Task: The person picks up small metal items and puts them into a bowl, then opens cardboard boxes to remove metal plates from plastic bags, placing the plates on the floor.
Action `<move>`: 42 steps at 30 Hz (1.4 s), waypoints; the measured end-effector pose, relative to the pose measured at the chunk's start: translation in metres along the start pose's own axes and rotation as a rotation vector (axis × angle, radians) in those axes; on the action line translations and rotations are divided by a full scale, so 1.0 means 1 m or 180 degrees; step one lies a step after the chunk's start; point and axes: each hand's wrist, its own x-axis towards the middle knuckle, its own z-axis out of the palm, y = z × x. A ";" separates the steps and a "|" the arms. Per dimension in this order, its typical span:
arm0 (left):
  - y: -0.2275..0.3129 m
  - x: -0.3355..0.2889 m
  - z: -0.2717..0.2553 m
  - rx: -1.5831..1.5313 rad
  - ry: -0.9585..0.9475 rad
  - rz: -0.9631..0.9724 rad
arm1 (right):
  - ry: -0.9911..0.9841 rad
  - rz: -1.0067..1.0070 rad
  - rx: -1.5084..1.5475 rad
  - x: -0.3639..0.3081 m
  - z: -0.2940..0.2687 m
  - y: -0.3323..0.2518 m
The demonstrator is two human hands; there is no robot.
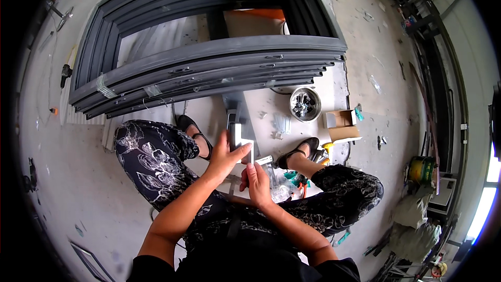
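Between the knees (131, 138), the left hand (223, 157) grips a white piece (236, 136), right hand (258, 183) pinching its lower end; probably light, stiff, best held by its edges.

Grey floor (88, 177), scuffed and dark-spotted, littered with small scraps (375, 84). Pale wall (474, 42) at right, long dark racking (437, 73) running beside it. White light (bluish at the edges) glares through a window (481, 215), far right.

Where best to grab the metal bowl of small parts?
Likely pinch the near rim of the metal bowl, from the person's side: it stands upright, rim exposed, while grey frames crowd its far side and an open cardboard box sits at its near right.
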 end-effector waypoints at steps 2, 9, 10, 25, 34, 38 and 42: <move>0.012 0.001 -0.004 0.0186 -0.0190 -0.0073 | 0.0087 0.0028 0.0048 -0.002 0.000 -0.001; 0.036 -0.012 0.008 -0.0925 -0.0773 -0.1055 | 0.0121 0.0339 0.0554 -0.008 -0.005 0.002; 0.034 -0.012 0.005 -0.0934 -0.0831 -0.0973 | 0.0114 0.0340 0.0420 -0.006 -0.004 0.000; 0.028 -0.011 0.003 0.1199 -0.1122 -0.1020 | -0.1461 0.1774 -0.1133 0.042 -0.090 -0.067; 0.008 -0.001 -0.010 -0.0275 -0.1007 -0.1609 | -0.1561 0.2274 -0.0724 0.121 -0.127 -0.012; -0.004 0.009 -0.005 -0.0327 -0.0229 -0.1665 | -0.0475 0.1555 -0.2433 0.190 -0.232 0.097; -0.016 0.013 -0.015 -0.0257 0.0364 -0.1505 | 0.0778 0.1048 -0.3840 0.215 -0.266 0.116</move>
